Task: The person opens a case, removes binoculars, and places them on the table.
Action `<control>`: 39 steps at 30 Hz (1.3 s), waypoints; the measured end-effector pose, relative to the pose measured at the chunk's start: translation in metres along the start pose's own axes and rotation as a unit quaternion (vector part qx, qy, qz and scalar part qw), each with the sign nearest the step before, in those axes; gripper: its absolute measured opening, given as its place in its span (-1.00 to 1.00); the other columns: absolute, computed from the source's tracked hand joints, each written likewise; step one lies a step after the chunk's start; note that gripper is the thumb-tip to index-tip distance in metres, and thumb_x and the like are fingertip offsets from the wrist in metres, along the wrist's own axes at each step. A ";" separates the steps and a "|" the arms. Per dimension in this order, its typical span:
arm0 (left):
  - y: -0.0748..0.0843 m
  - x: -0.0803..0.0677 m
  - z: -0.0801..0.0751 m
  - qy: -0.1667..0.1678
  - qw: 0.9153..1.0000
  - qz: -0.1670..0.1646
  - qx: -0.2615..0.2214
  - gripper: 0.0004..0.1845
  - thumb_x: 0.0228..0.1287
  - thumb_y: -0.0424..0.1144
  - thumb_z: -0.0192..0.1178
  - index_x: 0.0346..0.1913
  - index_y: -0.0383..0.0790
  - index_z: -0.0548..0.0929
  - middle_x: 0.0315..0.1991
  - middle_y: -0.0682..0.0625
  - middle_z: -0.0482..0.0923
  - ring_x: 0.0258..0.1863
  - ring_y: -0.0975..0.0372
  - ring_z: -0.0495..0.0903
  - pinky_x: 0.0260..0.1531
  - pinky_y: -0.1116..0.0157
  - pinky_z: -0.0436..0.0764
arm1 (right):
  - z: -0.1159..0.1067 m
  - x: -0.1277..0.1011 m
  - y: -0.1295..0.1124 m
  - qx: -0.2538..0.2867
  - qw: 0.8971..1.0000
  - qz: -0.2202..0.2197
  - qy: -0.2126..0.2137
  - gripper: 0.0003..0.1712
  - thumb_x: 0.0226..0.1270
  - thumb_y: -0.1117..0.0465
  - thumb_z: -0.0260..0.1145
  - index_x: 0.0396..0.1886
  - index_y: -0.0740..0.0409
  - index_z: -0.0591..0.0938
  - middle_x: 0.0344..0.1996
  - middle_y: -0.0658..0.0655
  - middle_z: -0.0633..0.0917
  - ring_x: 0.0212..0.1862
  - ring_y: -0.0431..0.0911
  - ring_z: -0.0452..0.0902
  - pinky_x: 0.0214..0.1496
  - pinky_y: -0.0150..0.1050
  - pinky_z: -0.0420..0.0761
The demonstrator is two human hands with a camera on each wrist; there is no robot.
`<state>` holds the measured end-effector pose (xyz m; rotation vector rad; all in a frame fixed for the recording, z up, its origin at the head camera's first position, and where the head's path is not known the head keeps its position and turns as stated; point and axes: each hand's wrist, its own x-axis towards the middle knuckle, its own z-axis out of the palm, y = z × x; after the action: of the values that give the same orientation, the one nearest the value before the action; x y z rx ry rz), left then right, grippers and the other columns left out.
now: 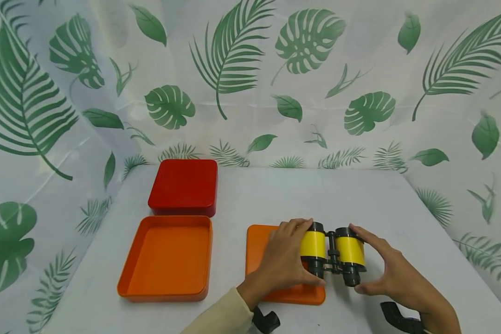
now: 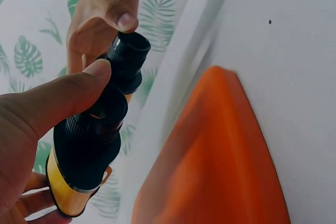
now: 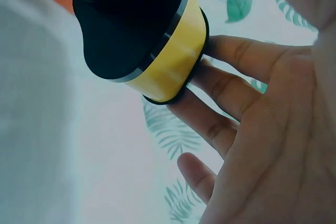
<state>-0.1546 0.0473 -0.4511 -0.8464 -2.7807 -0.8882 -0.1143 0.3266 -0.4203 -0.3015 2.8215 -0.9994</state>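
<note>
A pair of yellow and black binoculars (image 1: 350,251) is held up between both hands, its eyepieces turned toward the person. My left hand (image 1: 285,257) grips the left barrel, thumb by the eyepiece and fingers at the far end. On the other barrel, my right hand (image 1: 394,271) spans from eyepiece to front rim with thumb and fingertips. In the right wrist view, several fingertips touch the front rim of the yellow barrel (image 3: 176,69). An orange flat lid-like piece (image 1: 256,239) lies on the table beneath the left hand, partly hidden by it and by the binoculars.
To the left on the white table (image 1: 229,195) stands an open orange box (image 1: 169,260). Right behind it is a red box (image 1: 185,183) with a smooth closed top. A leaf-patterned curtain (image 1: 250,106) rises behind the table and along both sides.
</note>
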 end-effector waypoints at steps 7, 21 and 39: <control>0.011 0.010 0.012 -0.001 1.000 0.009 0.021 0.40 -0.27 0.50 0.62 0.67 0.04 0.24 0.50 0.13 0.39 0.35 0.25 0.43 0.22 0.28 0.53 | -0.008 -0.006 0.017 -0.008 1.000 0.010 -0.003 0.61 -0.29 0.18 0.84 0.74 -0.38 0.06 0.66 0.35 0.21 0.50 0.48 0.17 0.14 0.74 0.33; 0.029 0.022 0.038 0.004 0.998 0.017 0.054 0.39 -0.27 0.59 0.55 0.66 0.05 0.26 0.49 0.18 0.41 0.33 0.30 0.46 0.13 0.37 0.50 | -0.019 -0.016 0.052 0.014 0.999 0.028 -0.008 0.63 -0.29 0.18 0.83 0.76 -0.34 0.03 0.73 0.12 0.10 0.55 0.47 0.04 0.17 0.74 0.24; 0.048 0.033 0.066 -0.023 0.997 0.009 0.079 0.39 -0.26 0.66 0.47 0.66 0.08 0.24 0.47 0.23 0.39 0.29 0.35 0.42 0.03 0.45 0.44 | -0.023 -0.030 0.088 0.019 0.998 0.054 -0.018 0.62 -0.28 0.23 0.79 0.77 -0.29 0.02 0.63 -0.05 0.19 0.51 0.30 0.10 0.20 0.80 0.10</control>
<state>-0.1521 0.1330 -0.4726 -0.8768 -2.8315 -0.6428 -0.1027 0.4147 -0.4563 -0.1581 2.7503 -1.0138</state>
